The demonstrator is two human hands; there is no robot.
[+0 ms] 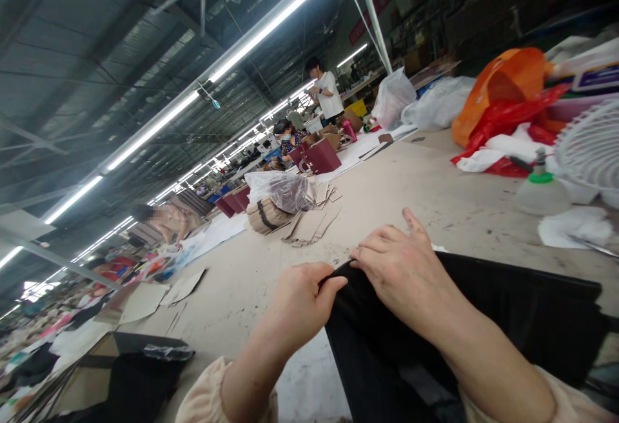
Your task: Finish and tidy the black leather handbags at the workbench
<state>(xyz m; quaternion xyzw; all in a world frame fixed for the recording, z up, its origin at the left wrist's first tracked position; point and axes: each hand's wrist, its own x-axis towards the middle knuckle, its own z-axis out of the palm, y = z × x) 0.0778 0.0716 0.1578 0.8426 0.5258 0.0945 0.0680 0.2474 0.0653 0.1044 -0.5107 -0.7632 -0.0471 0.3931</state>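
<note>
A black fabric panel (522, 294), with a fairly straight far edge, lies across the near right of the table. My left hand (304, 297) pinches its left corner between thumb and fingers. Close beside it, my right hand (401, 268) lies over the same edge, fingertips bent down onto the black material and one finger raised. The right forearm crosses over the panel and hides part of it. A white sheet (314, 378) shows under the left side of the panel.
Cardboard pieces (314, 223) and a bundled stack (265, 215) lie ahead on the table (401, 184). At right are a spray bottle (541, 191), a white fan (592, 142) and an orange bag (503, 88). Dark red boxes (323, 156) and co-workers are farther off.
</note>
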